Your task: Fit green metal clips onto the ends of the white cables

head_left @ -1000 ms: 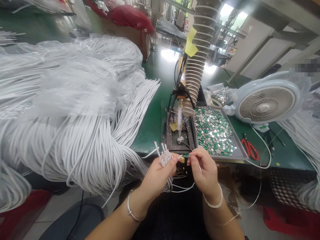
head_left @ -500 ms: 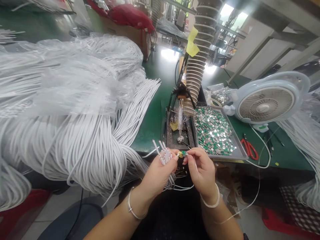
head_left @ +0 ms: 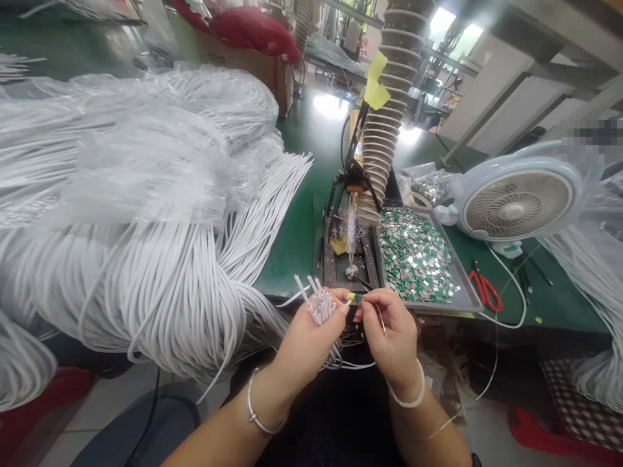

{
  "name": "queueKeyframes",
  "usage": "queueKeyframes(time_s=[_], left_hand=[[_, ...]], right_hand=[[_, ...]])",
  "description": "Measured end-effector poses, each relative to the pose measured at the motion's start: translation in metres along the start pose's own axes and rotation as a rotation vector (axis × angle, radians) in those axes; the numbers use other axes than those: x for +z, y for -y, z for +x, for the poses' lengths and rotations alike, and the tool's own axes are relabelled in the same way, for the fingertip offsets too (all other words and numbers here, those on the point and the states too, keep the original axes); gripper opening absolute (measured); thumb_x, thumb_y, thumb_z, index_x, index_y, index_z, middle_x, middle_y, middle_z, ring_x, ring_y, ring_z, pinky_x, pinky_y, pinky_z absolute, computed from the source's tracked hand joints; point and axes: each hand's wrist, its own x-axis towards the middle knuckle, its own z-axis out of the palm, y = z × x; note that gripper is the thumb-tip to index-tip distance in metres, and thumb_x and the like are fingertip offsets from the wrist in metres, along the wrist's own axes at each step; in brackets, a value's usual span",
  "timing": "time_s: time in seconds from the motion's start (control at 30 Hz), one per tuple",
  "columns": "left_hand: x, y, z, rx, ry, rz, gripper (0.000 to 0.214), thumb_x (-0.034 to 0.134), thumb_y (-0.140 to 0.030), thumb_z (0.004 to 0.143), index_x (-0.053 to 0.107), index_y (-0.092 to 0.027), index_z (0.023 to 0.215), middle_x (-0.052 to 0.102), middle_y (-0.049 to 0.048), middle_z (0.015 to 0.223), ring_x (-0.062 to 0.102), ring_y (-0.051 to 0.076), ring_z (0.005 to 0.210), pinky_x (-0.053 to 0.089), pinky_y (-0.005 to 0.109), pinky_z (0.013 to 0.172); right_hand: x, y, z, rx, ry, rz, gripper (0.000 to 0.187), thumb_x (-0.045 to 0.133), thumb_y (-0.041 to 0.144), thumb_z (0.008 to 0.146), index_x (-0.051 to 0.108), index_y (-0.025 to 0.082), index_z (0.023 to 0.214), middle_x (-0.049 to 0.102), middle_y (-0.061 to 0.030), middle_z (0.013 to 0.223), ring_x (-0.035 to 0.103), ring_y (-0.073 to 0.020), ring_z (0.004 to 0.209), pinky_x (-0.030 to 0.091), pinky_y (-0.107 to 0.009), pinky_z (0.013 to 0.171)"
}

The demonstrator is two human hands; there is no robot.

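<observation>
- Head view: grasping wht cable bunch (head_left: 320,307) in L hand (head_left: 304,338), ends up
- Pinching thin wire (head_left: 382,321) in R hand (head_left: 394,331)
- Sm. grn PCB (head_left: 359,298) betw. both hands' fingertips; can't tell which grips it
- Just beyond: soldering iron (head_left: 351,227) in stand (head_left: 329,275), tip down, on grn tabletop (head_left: 296,246)
- To R: tray (head_left: 470,290) w/ loose PCBs (head_left: 416,254), then red-handled cutters (head_left: 481,284), fan (head_left: 516,207)
- To L: lg. wht cable heap (head_left: 180,292), partly under clr plastic (head_left: 156,162)

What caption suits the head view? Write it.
White cables in left grip, thin wire in right grip, tray of small pieces beyond.
</observation>
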Motion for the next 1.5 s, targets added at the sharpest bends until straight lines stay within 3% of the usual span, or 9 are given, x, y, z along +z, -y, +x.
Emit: queueKeyframes(time_s=[0.33,0.6,0.77,1.13,1.5], left_hand=[[0.003,-0.002,0.000,-0.045,-0.070,0.026,0.009,0.060,-0.017,0.076,0.061,-0.018,0.085,0.058,-0.0019,0.080,0.044,0.007,0.058,0.038,0.021,0.060],[0.003,-0.004,0.006,-0.063,-0.121,0.119,0.007,0.056,-0.020,0.078,0.060,-0.017,0.083,0.056,-0.0034,0.075,0.039,0.006,0.053,0.034,0.021,0.057],[0.004,-0.006,0.010,-0.048,-0.143,0.142,0.008,0.056,-0.021,0.076,0.060,-0.018,0.082,0.056,-0.0034,0.072,0.044,0.008,0.057,0.034,0.022,0.059],[0.010,-0.017,0.013,-0.044,-0.163,0.138,0.012,0.057,-0.021,0.075,0.060,-0.017,0.086,0.058,-0.0018,0.076,0.050,0.012,0.068,0.037,0.022,0.064],[0.010,-0.020,0.016,0.012,-0.156,0.141,0.007,0.057,-0.018,0.074,0.062,-0.018,0.078,0.053,-0.0043,0.059,0.052,0.014,0.072,0.038,0.022,0.068]], right_hand=[[0.001,-0.002,0.002,-0.065,0.020,-0.086,0.012,0.049,0.009,0.084,0.054,0.019,0.090,0.054,-0.0012,0.076,0.055,-0.0122,0.067,0.049,-0.026,0.059],[0.001,-0.003,0.000,-0.353,-0.079,-0.285,0.029,0.043,0.006,0.085,0.054,0.016,0.110,0.060,-0.0089,0.092,0.060,-0.0188,0.089,0.054,-0.035,0.073],[0.004,-0.008,-0.004,-0.366,-0.166,-0.241,0.037,0.044,0.004,0.085,0.052,0.020,0.117,0.064,-0.0081,0.100,0.064,-0.0182,0.089,0.057,-0.036,0.074],[0.006,-0.005,0.004,-0.367,-0.136,-0.228,0.031,0.047,0.002,0.083,0.057,0.020,0.107,0.065,-0.0087,0.102,0.063,-0.0184,0.097,0.056,-0.037,0.082],[0.008,-0.005,0.008,-0.364,-0.146,-0.231,0.029,0.047,0.004,0.084,0.058,0.021,0.105,0.065,-0.0090,0.100,0.064,-0.0192,0.094,0.056,-0.038,0.079]])
